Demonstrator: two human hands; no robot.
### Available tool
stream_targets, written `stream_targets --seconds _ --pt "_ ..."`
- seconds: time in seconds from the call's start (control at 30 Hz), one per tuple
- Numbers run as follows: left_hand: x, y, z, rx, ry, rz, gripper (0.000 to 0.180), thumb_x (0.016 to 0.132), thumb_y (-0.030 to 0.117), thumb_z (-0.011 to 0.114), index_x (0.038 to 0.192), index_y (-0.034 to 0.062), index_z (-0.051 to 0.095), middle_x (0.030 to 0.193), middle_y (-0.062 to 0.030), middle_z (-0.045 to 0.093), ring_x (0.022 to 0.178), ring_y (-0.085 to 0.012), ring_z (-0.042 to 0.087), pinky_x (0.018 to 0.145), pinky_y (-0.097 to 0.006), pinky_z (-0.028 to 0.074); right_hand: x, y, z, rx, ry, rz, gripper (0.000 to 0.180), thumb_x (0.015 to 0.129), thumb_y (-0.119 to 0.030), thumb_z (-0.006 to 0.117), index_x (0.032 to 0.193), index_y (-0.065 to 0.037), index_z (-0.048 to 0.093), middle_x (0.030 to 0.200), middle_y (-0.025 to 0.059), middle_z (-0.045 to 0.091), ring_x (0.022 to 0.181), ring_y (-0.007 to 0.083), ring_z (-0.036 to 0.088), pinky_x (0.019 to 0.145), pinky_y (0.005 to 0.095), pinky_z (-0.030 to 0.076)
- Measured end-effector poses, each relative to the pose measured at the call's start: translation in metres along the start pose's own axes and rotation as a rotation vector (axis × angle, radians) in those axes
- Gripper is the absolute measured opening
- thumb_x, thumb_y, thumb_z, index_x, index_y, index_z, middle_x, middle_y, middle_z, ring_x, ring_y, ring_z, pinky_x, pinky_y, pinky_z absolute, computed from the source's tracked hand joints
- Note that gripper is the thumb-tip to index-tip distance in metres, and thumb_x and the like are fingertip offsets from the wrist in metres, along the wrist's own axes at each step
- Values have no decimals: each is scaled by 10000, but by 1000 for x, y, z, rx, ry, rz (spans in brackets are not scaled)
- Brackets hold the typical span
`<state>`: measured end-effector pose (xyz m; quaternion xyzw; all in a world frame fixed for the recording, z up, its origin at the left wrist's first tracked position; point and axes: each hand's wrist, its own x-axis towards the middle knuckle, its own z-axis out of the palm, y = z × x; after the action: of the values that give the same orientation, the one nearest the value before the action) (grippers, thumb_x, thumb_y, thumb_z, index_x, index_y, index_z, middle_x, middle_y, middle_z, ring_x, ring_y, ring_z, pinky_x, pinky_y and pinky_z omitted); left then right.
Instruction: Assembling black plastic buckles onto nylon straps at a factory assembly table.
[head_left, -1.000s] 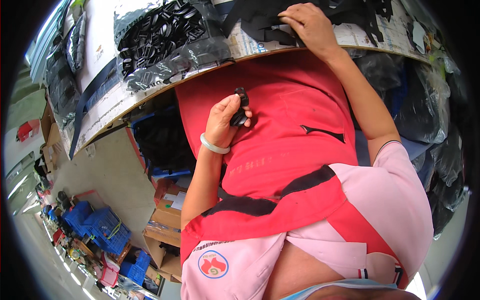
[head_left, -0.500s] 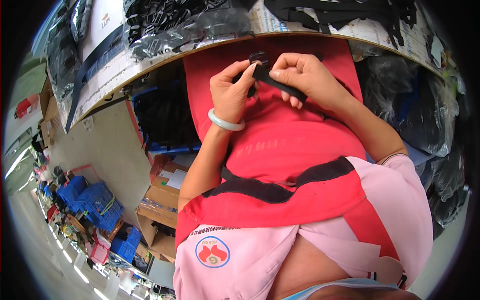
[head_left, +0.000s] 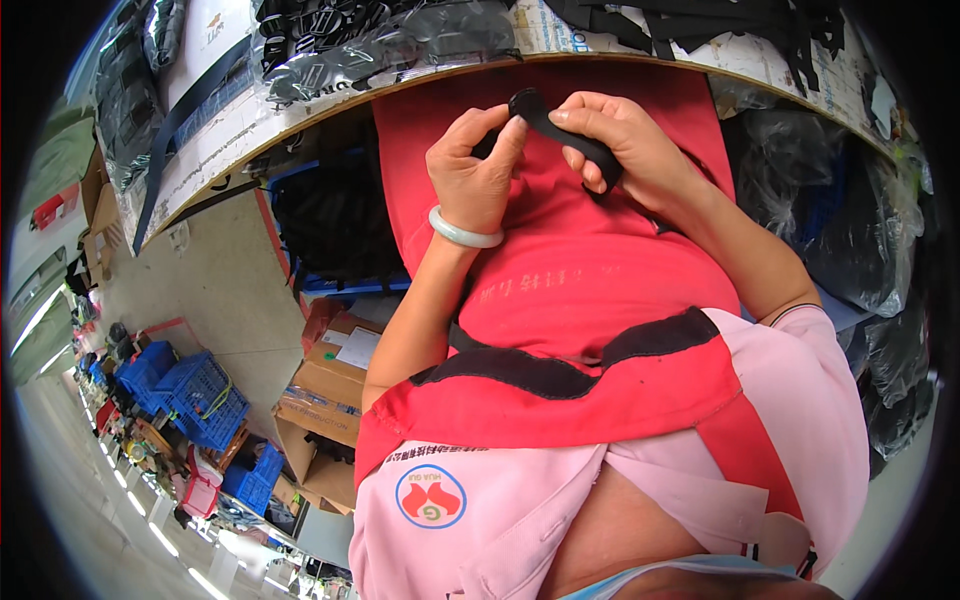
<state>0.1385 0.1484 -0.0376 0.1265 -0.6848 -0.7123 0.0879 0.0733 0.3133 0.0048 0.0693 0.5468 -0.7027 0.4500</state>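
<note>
A black webbing strap [head_left: 577, 142] stretches between my two hands, above the red apron [head_left: 600, 255] over my lap. My left hand [head_left: 474, 178], with a pale bangle [head_left: 464, 229] at the wrist, pinches the strap's far end between thumb and fingers. A dark piece at that end is mostly hidden by the fingertips, so its shape cannot be made out. My right hand [head_left: 632, 150] is closed around the strap further along, thumb on top, and a short length curves down below its fingers.
Ahead runs the curved edge of a worktable [head_left: 560, 66]. Black plastic buckles [head_left: 320, 25] in clear bags and loose black straps [head_left: 700, 22] lie on it. Bagged dark goods [head_left: 860, 240] stand at the right. Cardboard boxes [head_left: 325, 400] and blue crates [head_left: 205, 400] are at the left.
The strap's far end has turned, and the black buckle visible there earlier is now mostly out of sight. My right hand has shifted slightly up and right, bending the strap more.
</note>
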Motion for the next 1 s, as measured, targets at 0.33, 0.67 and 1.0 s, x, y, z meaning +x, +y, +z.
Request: stream_targets --seconds 0.33,0.67,1.0 --pt "1 7 3 -50 29 -89 91 823 13 704 900 -25 676 673 -11 574 576 -56 519 518 -212 401 0 3 0 58 -15 -2 152 951 -217 561 894 -81 523 623 -4 581 433 30 506 389 171 387" --pt "8 -7 -2 303 28 378 139 789 -20 709 924 -17 679 665 -52 558 573 -106 526 511 -239 401 6 9 0 137 -63 -119 189 939 -228 595 893 -48 561 680 35 610 492 60 545 440 192 433" --pt "2 -12 -5 255 -54 217 118 774 -13 704 887 -3 673 678 -81 573 579 -156 551 528 -260 430 17 7 -7 -137 -39 -111 246 915 -270 643 944 -35 575 673 20 604 498 46 539 426 176 427"
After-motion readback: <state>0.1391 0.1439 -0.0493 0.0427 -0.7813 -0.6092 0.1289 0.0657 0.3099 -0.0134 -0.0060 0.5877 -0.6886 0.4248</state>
